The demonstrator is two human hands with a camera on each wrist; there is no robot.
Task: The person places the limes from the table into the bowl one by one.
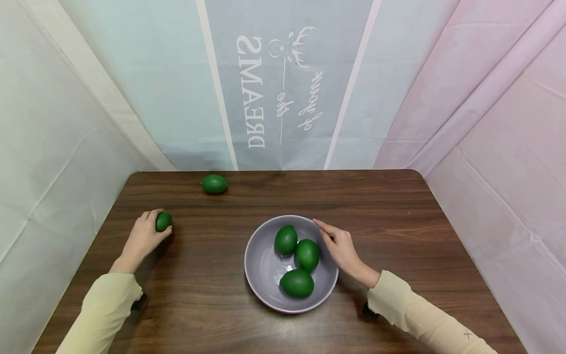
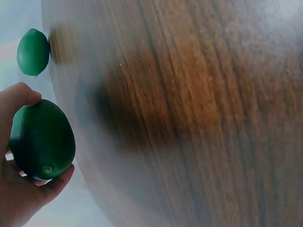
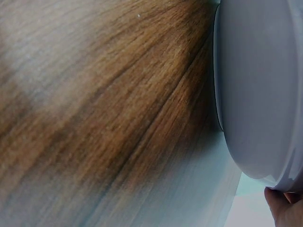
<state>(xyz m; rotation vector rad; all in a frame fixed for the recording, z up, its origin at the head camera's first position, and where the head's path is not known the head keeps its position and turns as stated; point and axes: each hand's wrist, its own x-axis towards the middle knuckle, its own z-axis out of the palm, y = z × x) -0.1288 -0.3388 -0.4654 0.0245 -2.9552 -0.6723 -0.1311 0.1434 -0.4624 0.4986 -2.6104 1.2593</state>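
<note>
My left hand (image 1: 146, 233) grips a green lime (image 2: 45, 139) between thumb and fingers at the left side of the table, with its small pale stem end showing in the left wrist view. My right hand (image 1: 344, 250) holds the right rim of a grey-purple bowl (image 1: 261, 265), its fingers reaching along the far right edge. In the right wrist view, fingertips (image 3: 274, 197) meet the bowl's wall just below the rim. Inside the bowl lie a lime (image 1: 286, 240) at the back, another lime (image 1: 307, 254) beside it and a third lime (image 1: 297, 283) at the front.
One more lime (image 1: 214, 184) lies near the table's back edge, left of centre. The dark wood table (image 1: 199, 305) has pale sheets around it on the left and right, and a printed curtain (image 1: 283, 98) behind.
</note>
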